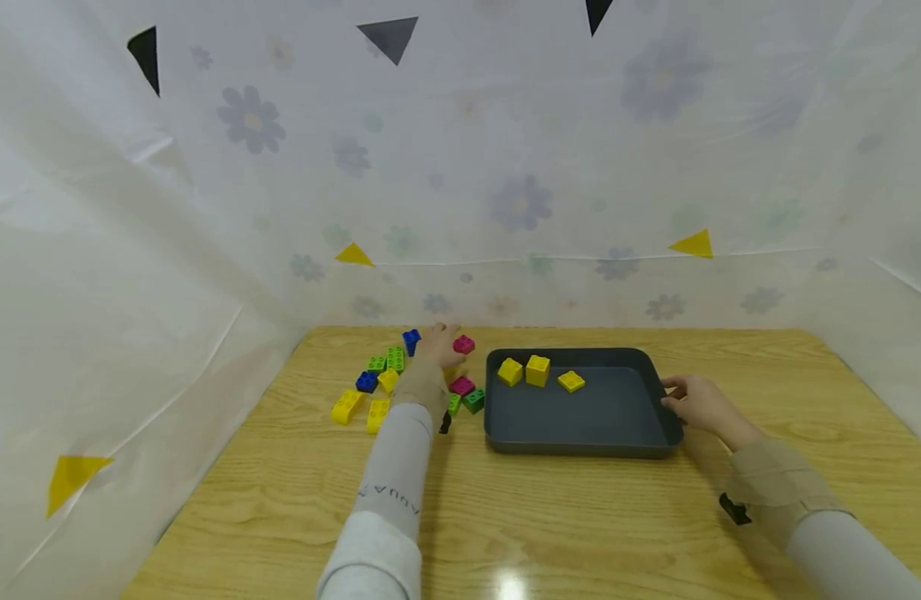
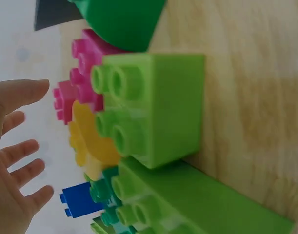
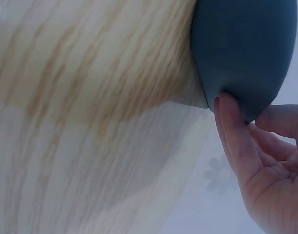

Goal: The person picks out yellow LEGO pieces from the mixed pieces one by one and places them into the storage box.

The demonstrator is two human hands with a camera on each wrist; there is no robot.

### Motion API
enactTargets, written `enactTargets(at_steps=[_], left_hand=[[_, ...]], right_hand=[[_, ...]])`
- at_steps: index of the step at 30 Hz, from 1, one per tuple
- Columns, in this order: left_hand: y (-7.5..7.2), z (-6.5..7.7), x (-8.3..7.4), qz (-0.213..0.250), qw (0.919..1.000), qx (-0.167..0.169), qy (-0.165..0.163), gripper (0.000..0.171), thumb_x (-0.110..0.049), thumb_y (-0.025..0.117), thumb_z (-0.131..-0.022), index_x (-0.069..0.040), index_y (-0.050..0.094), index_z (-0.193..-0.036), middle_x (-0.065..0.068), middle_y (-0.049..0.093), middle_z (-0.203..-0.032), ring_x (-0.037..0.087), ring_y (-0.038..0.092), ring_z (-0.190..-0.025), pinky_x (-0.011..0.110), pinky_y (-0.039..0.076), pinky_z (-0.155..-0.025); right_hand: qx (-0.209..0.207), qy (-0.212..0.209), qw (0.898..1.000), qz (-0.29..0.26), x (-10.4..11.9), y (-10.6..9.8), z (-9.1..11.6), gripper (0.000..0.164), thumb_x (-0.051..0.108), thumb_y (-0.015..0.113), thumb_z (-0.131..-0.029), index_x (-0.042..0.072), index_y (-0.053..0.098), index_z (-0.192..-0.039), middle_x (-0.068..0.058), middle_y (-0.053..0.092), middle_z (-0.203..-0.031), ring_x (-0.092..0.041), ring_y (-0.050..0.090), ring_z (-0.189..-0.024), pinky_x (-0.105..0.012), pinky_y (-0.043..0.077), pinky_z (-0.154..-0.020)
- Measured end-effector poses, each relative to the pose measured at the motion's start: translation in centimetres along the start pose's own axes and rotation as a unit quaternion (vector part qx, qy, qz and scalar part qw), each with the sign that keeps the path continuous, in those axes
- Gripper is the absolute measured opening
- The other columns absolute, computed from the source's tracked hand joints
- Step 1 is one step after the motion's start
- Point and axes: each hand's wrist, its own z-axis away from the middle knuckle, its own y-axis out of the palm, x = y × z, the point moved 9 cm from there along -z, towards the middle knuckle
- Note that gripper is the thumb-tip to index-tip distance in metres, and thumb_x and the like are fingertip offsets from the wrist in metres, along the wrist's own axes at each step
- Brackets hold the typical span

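Observation:
My left hand (image 1: 439,346) reaches over the pile of toy bricks at the table's left, fingers spread and holding nothing in the left wrist view. A pink brick (image 1: 463,344) shows beside its fingers. Nearest the left wrist camera stand a lime green brick (image 2: 153,107) and a dark green one (image 2: 122,22). Behind them are a yellow-orange brick (image 2: 92,141) and a blue brick (image 2: 82,200). With thumb and fingers, my right hand (image 1: 702,404) grips the right rim of a dark grey tray (image 1: 580,448). The tray's corner (image 3: 246,48) fills the top of the right wrist view.
Inside the tray lie three yellow bricks, one a taller block (image 1: 538,370). More bricks, including a long yellow one (image 1: 347,407) and a dark blue one (image 1: 366,382), lie left of my left forearm. A flower-patterned white sheet (image 1: 468,167) hangs behind the wooden table (image 1: 280,500).

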Motion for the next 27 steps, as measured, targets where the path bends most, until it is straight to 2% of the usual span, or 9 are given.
enactTargets(at_steps=[5, 9, 10, 15, 20, 23, 27], left_hand=[[0.5, 0.4, 0.7, 0.043, 0.9986, 0.020, -0.024, 0.052, -0.020, 0.064, -0.084, -0.010, 0.048, -0.132, 0.014, 0.038, -0.135, 0.029, 0.048, -0.111, 0.042, 0.045, -0.087], [1.4, -0.1, 1.3, 0.086, 0.9950, 0.032, -0.041, 0.043, -0.012, 0.065, -0.082, -0.006, 0.056, -0.123, 0.016, 0.044, -0.128, 0.028, 0.049, -0.104, 0.039, 0.047, -0.083], [1.6, -0.4, 1.4, 0.087, 0.9953, 0.028, -0.032, 0.039, -0.011, 0.067, -0.080, -0.005, 0.059, -0.118, 0.017, 0.048, -0.121, 0.027, 0.051, -0.099, 0.037, 0.048, -0.077], [2.4, -0.7, 1.7, 0.061, 0.9971, 0.035, -0.029, 0.033, -0.008, 0.064, -0.081, -0.002, 0.061, -0.113, 0.016, 0.055, -0.113, 0.027, 0.052, -0.099, 0.036, 0.049, -0.078], [1.9, -0.2, 1.3, 0.029, 0.9990, 0.020, -0.027, 0.030, -0.003, 0.061, -0.083, 0.000, 0.062, -0.112, 0.015, 0.059, -0.112, 0.028, 0.053, -0.104, 0.037, 0.046, -0.088], [1.8, -0.1, 1.2, 0.015, 0.9995, 0.013, -0.023, 0.031, -0.002, 0.063, -0.083, 0.000, 0.062, -0.114, 0.015, 0.059, -0.112, 0.028, 0.054, -0.105, 0.036, 0.046, -0.088], [1.9, 0.0, 1.2, 0.018, 0.9993, 0.018, -0.026, 0.031, -0.003, 0.065, -0.083, 0.000, 0.062, -0.113, 0.016, 0.059, -0.111, 0.028, 0.055, -0.102, 0.037, 0.048, -0.086]], right_hand=[[-0.001, 0.001, 1.000, 0.000, 0.1, -0.1, 0.0, 0.039, -0.002, 0.050, -0.088, -0.024, 0.041, -0.119, -0.031, 0.056, -0.090, -0.029, 0.060, -0.071, -0.035, 0.052, -0.058], [-0.002, -0.001, 1.000, 0.003, 0.1, -0.1, 0.0, 0.038, -0.002, 0.051, -0.088, -0.023, 0.042, -0.118, -0.031, 0.057, -0.090, -0.029, 0.060, -0.071, -0.035, 0.052, -0.058], [-0.002, -0.001, 1.000, 0.004, 0.1, -0.1, 0.0, 0.038, -0.002, 0.051, -0.088, -0.023, 0.043, -0.118, -0.031, 0.057, -0.090, -0.029, 0.060, -0.071, -0.035, 0.052, -0.058], [0.000, 0.000, 1.000, 0.001, 0.0, -0.1, -0.1, 0.038, -0.002, 0.051, -0.088, -0.023, 0.042, -0.119, -0.032, 0.057, -0.092, -0.029, 0.061, -0.072, -0.035, 0.052, -0.058], [0.002, 0.006, 1.000, -0.005, 0.0, -0.1, 0.0, 0.039, -0.002, 0.051, -0.089, -0.023, 0.041, -0.119, -0.032, 0.056, -0.093, -0.031, 0.061, -0.073, -0.035, 0.052, -0.059], [0.001, 0.005, 1.000, -0.002, 0.0, -0.1, 0.0, 0.039, -0.002, 0.051, -0.089, -0.023, 0.042, -0.119, -0.032, 0.056, -0.092, -0.030, 0.061, -0.072, -0.035, 0.052, -0.059], [0.000, 0.004, 1.000, 0.004, 0.0, -0.1, 0.0, 0.038, -0.001, 0.051, -0.089, -0.023, 0.042, -0.119, -0.031, 0.057, -0.092, -0.029, 0.061, -0.071, -0.035, 0.052, -0.059]])
